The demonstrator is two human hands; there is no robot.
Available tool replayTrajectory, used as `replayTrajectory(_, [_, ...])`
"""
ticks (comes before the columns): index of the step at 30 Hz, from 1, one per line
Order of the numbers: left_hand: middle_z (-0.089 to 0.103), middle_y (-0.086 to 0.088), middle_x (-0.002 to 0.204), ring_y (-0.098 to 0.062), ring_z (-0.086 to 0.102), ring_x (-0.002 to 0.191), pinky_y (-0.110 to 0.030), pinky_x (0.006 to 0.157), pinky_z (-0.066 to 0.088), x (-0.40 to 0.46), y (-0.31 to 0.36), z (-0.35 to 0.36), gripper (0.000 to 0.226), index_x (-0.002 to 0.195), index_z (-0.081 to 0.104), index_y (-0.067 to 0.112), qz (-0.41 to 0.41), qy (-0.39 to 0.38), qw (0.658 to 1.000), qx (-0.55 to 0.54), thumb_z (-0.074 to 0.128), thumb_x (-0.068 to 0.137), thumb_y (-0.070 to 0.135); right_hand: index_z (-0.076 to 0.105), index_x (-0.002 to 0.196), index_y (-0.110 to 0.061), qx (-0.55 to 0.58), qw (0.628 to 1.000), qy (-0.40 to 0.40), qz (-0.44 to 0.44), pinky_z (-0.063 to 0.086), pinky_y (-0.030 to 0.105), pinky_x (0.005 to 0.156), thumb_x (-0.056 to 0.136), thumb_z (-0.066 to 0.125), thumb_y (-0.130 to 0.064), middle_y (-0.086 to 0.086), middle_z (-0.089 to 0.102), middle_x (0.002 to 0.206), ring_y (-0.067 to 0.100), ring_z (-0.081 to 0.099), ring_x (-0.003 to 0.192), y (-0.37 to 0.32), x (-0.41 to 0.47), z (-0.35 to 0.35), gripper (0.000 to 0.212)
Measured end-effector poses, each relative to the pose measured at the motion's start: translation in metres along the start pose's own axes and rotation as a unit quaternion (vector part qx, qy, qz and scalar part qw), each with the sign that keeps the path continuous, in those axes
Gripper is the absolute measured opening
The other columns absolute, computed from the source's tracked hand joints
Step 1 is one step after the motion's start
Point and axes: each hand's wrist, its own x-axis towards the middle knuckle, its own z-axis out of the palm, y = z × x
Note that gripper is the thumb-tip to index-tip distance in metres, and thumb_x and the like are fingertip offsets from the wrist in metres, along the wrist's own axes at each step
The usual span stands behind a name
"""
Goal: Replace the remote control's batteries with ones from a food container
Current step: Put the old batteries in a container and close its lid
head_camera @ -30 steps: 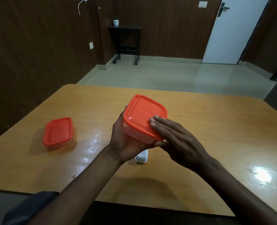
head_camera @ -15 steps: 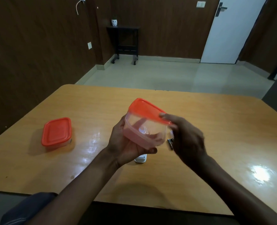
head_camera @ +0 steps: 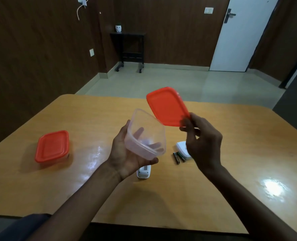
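Note:
My left hand [head_camera: 126,159] cups a clear plastic food container [head_camera: 145,132], lid off and tilted toward me; I see nothing inside but my fingers through its wall. My right hand [head_camera: 202,143] pinches the container's orange lid [head_camera: 167,106] by a corner, lifted up and to the right. On the wooden table [head_camera: 240,153] below lie two dark batteries [head_camera: 178,157] beside a white piece [head_camera: 181,147] partly behind my right hand. A white remote part [head_camera: 144,172] pokes out under my left hand. A second container with an orange lid [head_camera: 52,146] sits shut at the left.
The table's near edge runs along the bottom of the view, with dark fabric [head_camera: 19,225] at the lower left corner. Beyond the table are bare floor, a small black side table [head_camera: 129,47] against the dark wall and a white door [head_camera: 238,35].
The lid went from pressed flat on the container to peeled off by my right hand and raised to the right. The open container stays in my left hand. The batteries came into view.

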Motion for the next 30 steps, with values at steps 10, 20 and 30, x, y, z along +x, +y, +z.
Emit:
replayTrajectory(10, [0.058,-0.038,0.131,-0.058,0.059,0.116,-0.082,0.100,0.031,0.000,-0.009,0.002,0.063,0.141,0.049,0.018,0.024,0.017,1.000,-0.007,0.055,0.092,0.057,0.059,0.130,-0.001,0.215,0.754,0.083,0.615,0.063,0.031,0.079,0.093,0.068,-0.005,0.013,0.073,0.098,0.015,0.076,0.067,0.088,0.004,0.017,0.038])
replayTrajectory(20, [0.054,-0.033,0.139,-0.061,0.054,0.120,-0.080,0.093,0.037,0.007,-0.014,0.001,0.054,0.147,0.041,0.015,0.006,0.003,1.000,0.027,0.049,0.100,0.042,0.066,0.113,0.003,0.134,0.745,0.003,0.653,0.063,0.028,0.066,0.085,0.073,0.001,0.018,0.072,0.085,0.022,0.075,0.060,0.096,0.008,0.006,0.028])
replayTrajectory(30, [0.068,-0.023,0.126,-0.040,0.069,0.111,-0.062,0.091,0.052,0.003,-0.055,0.021,0.037,0.135,0.052,0.013,-0.001,-0.006,0.999,0.052,0.044,0.104,0.031,0.075,0.091,-0.007,0.085,0.868,-0.190,0.450,0.057,0.031,0.048,0.093,0.066,-0.025,0.009,0.076,0.081,0.025,0.075,0.065,0.010,-0.010,-0.044,0.021])
